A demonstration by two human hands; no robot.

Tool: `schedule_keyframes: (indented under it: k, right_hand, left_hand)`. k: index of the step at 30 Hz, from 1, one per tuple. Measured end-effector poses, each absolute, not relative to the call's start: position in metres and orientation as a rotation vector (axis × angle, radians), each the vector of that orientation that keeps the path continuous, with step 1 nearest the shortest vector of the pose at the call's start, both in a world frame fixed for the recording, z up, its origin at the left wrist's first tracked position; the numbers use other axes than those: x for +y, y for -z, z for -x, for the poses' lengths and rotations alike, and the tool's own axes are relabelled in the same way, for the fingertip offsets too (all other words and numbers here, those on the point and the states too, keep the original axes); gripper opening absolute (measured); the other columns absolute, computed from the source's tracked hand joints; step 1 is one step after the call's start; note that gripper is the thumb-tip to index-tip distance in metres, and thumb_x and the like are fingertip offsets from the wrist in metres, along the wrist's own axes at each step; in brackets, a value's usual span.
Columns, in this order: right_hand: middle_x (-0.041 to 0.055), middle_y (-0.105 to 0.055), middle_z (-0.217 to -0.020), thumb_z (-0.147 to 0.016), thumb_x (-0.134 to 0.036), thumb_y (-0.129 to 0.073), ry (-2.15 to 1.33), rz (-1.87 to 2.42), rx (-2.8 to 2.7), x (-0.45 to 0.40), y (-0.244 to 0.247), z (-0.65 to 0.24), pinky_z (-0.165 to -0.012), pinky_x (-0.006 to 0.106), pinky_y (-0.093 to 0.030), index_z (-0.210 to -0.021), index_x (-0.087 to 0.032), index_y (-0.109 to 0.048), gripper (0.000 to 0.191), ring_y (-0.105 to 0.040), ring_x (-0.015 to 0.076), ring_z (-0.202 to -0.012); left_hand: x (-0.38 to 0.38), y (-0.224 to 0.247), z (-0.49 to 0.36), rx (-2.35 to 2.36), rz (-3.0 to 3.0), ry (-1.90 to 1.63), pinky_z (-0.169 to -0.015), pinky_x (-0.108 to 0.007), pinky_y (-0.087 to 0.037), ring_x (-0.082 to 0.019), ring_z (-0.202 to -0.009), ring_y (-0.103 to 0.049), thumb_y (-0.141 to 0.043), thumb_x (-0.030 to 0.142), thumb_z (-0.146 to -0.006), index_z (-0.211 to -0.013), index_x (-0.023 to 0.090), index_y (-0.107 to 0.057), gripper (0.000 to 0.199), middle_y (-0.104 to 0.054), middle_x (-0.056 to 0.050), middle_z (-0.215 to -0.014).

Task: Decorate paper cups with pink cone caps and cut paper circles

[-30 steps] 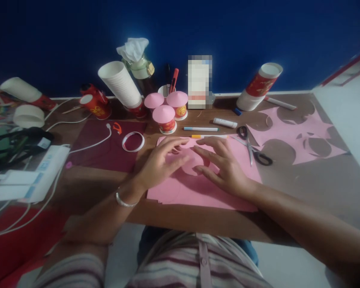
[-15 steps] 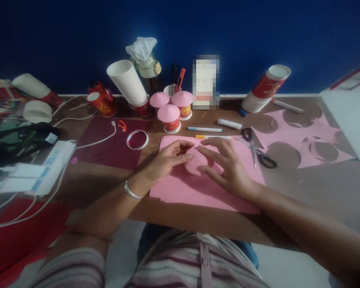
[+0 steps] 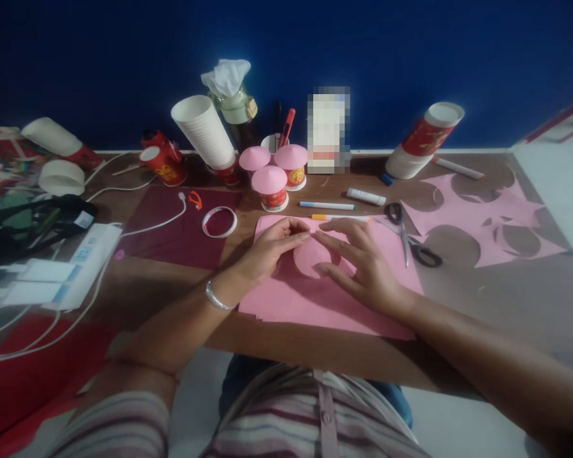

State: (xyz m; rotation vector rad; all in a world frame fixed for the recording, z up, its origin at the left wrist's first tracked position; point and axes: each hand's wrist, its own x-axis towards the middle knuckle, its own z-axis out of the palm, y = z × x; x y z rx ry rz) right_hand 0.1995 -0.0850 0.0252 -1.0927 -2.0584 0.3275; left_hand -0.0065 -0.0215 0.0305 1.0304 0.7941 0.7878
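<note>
A pink paper cone [image 3: 312,259] rests on a stack of pink paper sheets [image 3: 277,296] before me. My left hand [image 3: 274,249] is at the cone's upper left, its thumb and index fingertip pinched together near the tip; anything between them is too small to make out. My right hand [image 3: 360,267] lies over the cone's right side, fingers spread, fingertips at its surface. Behind the sheets stand three red paper cups with pink cone tops [image 3: 269,181]. Scissors [image 3: 405,238] lie at the sheets' right edge.
Pink paper scraps with round cut-outs [image 3: 458,219] lie at the right. Markers [image 3: 327,205], a glue tube [image 3: 367,196], stacked cups [image 3: 203,130] and a tape roll [image 3: 219,222] are behind. A power strip [image 3: 83,267] with cables sits left.
My left hand has moved slightly up and right, its thumb shifting off the cone's upper left side towards the tip. My right hand has hardly moved.
</note>
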Motion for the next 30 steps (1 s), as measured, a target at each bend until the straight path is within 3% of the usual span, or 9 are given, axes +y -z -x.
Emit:
schedule_keyframes:
  k: [23,30]
  right_hand:
    - [0.0134,-0.058,-0.138,-0.095,-0.044,-0.069,-0.437,1.036,-1.988,-0.0849,-0.0222,-0.2003,-0.108,0.056,-0.047,-0.145,-0.029,-0.057,0.053,-0.053,0.0321,-0.128]
    - [0.0087,-0.057,-0.147,-0.097,-0.05,-0.064,-0.944,1.069,-1.619,-0.0805,-0.0151,-0.2091,-0.115,0.057,-0.044,-0.146,-0.035,-0.055,0.052,-0.052,0.0288,-0.137]
  left_hand:
    - [-0.0218,-0.0273,0.0078,0.792,-1.12,-0.804,-0.097,-0.029,-0.043,-0.016,-0.103,-0.059,-0.079,0.03,-0.085,-0.098,0.019,-0.073,0.018,-0.067,-0.003,-0.103]
    - [-0.0248,-0.0294,0.0121,0.787,-1.047,-0.767,-0.096,-0.028,-0.042,-0.016,-0.104,-0.056,-0.083,0.033,-0.081,-0.103,0.019,-0.072,0.028,-0.064,-0.003,-0.106]
